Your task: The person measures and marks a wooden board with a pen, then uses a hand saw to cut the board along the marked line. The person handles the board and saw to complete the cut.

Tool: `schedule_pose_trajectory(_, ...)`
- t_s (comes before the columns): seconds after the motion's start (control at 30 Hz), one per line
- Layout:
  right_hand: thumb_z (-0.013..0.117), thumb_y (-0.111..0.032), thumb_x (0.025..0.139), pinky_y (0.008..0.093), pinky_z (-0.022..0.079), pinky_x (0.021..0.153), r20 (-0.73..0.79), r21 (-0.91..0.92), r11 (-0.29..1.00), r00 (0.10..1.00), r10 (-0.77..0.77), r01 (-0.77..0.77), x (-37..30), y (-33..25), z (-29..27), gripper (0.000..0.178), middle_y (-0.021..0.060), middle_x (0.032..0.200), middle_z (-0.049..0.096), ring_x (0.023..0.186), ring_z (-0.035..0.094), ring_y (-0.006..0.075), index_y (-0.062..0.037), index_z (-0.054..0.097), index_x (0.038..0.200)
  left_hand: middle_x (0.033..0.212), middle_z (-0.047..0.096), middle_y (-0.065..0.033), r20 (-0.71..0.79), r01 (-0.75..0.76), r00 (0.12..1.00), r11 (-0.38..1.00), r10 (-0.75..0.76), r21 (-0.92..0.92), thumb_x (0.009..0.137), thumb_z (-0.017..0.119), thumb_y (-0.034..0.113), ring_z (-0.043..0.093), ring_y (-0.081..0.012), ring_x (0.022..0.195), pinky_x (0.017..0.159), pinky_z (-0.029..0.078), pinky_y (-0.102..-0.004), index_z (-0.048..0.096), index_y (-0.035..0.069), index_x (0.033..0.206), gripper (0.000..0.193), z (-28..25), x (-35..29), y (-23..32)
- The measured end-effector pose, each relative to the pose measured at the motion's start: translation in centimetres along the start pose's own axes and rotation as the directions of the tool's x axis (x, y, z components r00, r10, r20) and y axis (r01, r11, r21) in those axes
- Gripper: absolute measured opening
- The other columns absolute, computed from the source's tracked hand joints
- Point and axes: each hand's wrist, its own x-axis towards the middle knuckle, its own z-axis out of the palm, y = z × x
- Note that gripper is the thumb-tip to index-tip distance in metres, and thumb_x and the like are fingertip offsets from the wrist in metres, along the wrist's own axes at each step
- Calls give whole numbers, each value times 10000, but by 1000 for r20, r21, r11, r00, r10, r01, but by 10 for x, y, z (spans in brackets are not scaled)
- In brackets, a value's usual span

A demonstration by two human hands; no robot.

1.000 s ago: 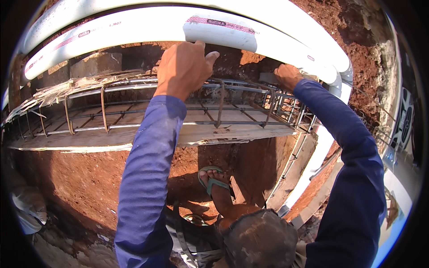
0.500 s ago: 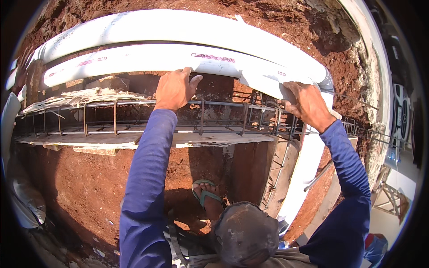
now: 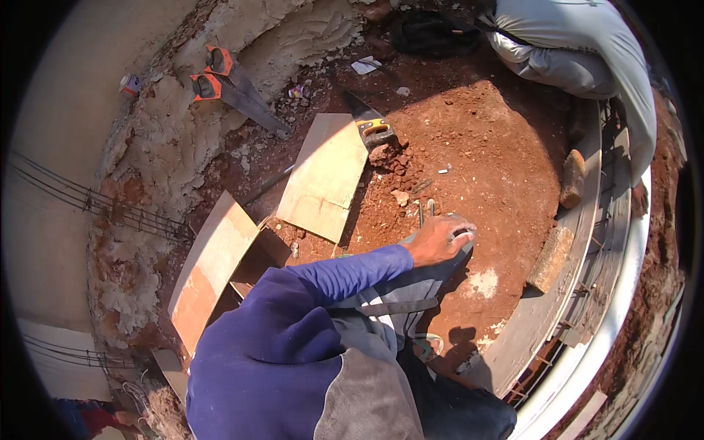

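Note:
My left hand is in front of me over my bent, grey-trousered leg, its fingers curled. A small dark oval gap shows at its fingertips, and two thin prongs stick up just behind the knuckles. Whether these belong to something in the grip, I cannot make out. A handsaw with a black and yellow handle lies past the hand, beside a pale plywood board on the red soil. My right hand is out of view.
Two orange-handled saws lean by the rough wall base at left, near another board. On the right run timber formwork, rough blocks and a white pipe. A co-worker in grey bends at upper right.
The view has swung left, from pipes and rebar to saws and boards. My left hand has left the white pipe and is over my leg. My right hand has gone out of view.

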Motion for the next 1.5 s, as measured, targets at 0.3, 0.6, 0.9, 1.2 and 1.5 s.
schedule_pose_trajectory(0.3, 628, -193, 911, 415, 464, 957, -178, 228, 720, 755, -631, 656, 208, -289, -1, 425, 179, 1210, 646, 1090, 610, 324, -7, 576, 1289, 953, 711, -164, -746, 749, 388, 657, -542, -87, 869, 692, 263, 684, -295, 830, 778, 532, -396, 679, 54, 1117, 324, -260, -249, -125)
schedule_pose_trajectory(0.6, 579, -18, 940, 383, 415, 1068, -223, 336, 299, 384, -896, 893, 268, -604, 62, 457, 181, 1338, 594, 1245, 557, 320, -15, 511, 1393, 1333, 449, -155, -830, 940, -68, -314, -554, 133, 671, 856, 292, 445, -329, 1249, 950, 399, -518, 434, 104, 1351, 822, -317, -519, -144)
schedule_pose_trajectory(0.9, 821, -292, 807, 349, 575, 821, -357, 331, 85, 208, -911, 940, 254, -672, 198, 414, 117, 1005, 740, 875, 713, 249, -31, 723, 1113, 1308, 467, -82, -886, 695, -77, -662, -458, 282, 953, 478, 165, 476, -253, 1226, 997, 391, -505, 437, 163, 1331, 380, -310, -637, -195)
schedule_pose_trajectory(1.2, 581, 46, 907, 333, 405, 1049, -119, 707, 97, 252, -960, 701, 219, -703, 280, 462, 190, 1289, 614, 1201, 577, 258, 38, 515, 1365, 1006, 667, -107, -972, 938, 235, -270, 26, 219, 796, 686, 40, 647, -305, 986, 1006, 437, -473, 603, 93, 1105, 325, -431, -665, -104)
schedule_pose_trajectory(1.5, 649, -4, 897, 331, 434, 1033, -370, 757, -156, 219, -903, 635, 112, -765, 226, 432, 170, 1242, 655, 1142, 622, 233, 55, 562, 1316, 1157, 704, -99, -965, 960, 200, -231, 172, 158, 847, 597, 14, 679, -255, 1077, 863, 527, -354, 605, 268, 1308, 526, -625, -487, 42)
